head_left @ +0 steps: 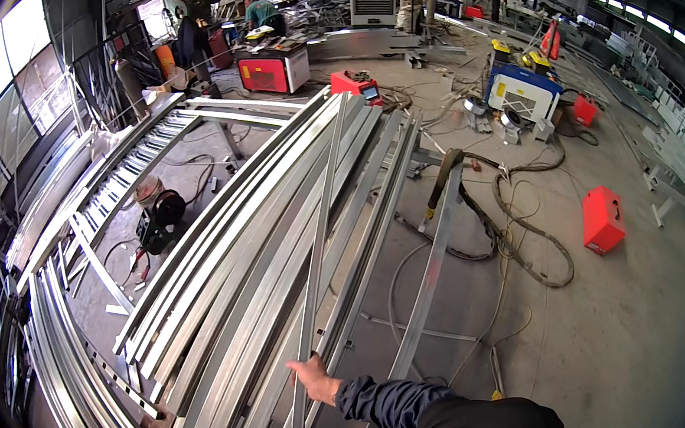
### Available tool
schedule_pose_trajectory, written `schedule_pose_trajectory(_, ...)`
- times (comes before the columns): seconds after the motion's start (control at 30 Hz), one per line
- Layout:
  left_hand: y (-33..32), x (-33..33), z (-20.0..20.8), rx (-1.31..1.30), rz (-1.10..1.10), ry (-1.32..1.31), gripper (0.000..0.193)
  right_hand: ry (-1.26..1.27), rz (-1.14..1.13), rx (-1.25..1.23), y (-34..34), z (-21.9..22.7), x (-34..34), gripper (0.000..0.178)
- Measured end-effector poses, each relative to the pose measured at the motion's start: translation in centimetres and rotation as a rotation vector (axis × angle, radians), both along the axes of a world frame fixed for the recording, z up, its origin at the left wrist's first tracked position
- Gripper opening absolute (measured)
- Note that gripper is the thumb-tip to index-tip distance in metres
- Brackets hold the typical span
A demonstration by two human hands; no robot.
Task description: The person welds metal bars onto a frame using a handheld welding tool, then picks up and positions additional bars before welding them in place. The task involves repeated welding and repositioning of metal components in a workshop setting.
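My right hand (316, 378) reaches in from the lower right in a dark blue sleeve. Its fingers close round a long, slim metal tube (318, 254). This tube runs away from me, over a row of long silver metal profiles (262, 290) lying side by side. How the fingers wrap round its underside is hidden. My left hand is out of view. To the right of the row, a separate flat metal bar (427, 287) lies lengthwise, with a hose-fed torch (435, 196) near its far end.
A metal frame (128, 153) stands left, with more profiles (68, 359) below it. Hoses and cables (540, 272) loop over the floor at right, near a red case (602, 220). Farther back stand a blue-and-white machine (524, 93) and a red-and-white one (273, 69). A person (264, 15) bends at the far left.
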State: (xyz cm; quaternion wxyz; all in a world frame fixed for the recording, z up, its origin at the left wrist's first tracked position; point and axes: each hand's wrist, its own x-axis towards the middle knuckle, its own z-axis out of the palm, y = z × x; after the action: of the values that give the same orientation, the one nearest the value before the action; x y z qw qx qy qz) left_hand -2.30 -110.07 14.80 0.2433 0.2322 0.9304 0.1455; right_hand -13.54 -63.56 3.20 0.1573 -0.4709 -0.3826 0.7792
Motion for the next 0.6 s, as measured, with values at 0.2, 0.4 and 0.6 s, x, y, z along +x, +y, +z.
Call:
schedule_pose_trajectory(0.2, -4.0, -3.1, -1.8, -0.057, -0.039, -0.014, 0.042, -0.052, -0.092, 0.054, -2.7, 2.0, 2.8, 0.056)
schedule_pose_trajectory(0.4, -4.9, -6.7, -5.7, -0.149, -0.15, 0.058, 0.05, -0.131, -0.172, 0.064, -1.5, 4.1, 3.9, 0.054)
schedule_pose_trajectory(0.6, -4.5, -8.6, -6.9, -0.102, -0.204, 0.053, 0.051, -0.155, -0.226, 0.106, 0.4, 1.6, 3.7, 0.052)
